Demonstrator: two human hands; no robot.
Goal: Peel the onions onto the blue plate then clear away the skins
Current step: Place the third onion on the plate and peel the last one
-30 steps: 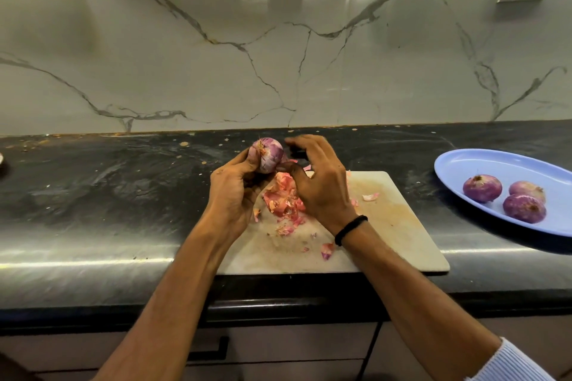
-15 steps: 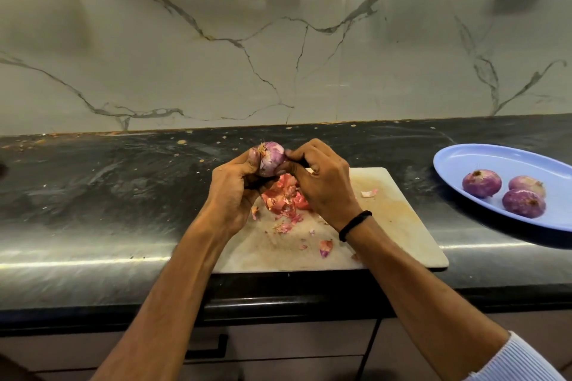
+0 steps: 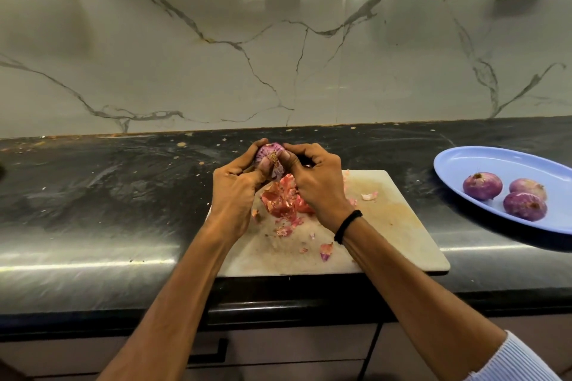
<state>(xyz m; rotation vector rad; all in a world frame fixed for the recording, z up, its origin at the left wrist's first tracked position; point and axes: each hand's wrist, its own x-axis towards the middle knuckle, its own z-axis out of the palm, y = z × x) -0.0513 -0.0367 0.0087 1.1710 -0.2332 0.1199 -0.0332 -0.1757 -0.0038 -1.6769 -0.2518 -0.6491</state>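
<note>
1. The left hand (image 3: 236, 185) grips the onion (image 3: 270, 154), fingers curled behind it and thumb pressed on its front, above the far edge of the cutting board (image 3: 393, 226).
2. The right hand (image 3: 320, 182) pinches the same onion from the right, thumb beside the root tuft. A second ago its fingers sat looser at the onion's side.
3. The onion has turned, and its root end now faces the camera.
4. The skins (image 3: 283, 199) lie heaped on the board beneath both hands, as before.
5. Three peeled onions (image 3: 482, 186) rest unchanged on the blue plate (image 3: 464, 159), well apart to the right.
</note>
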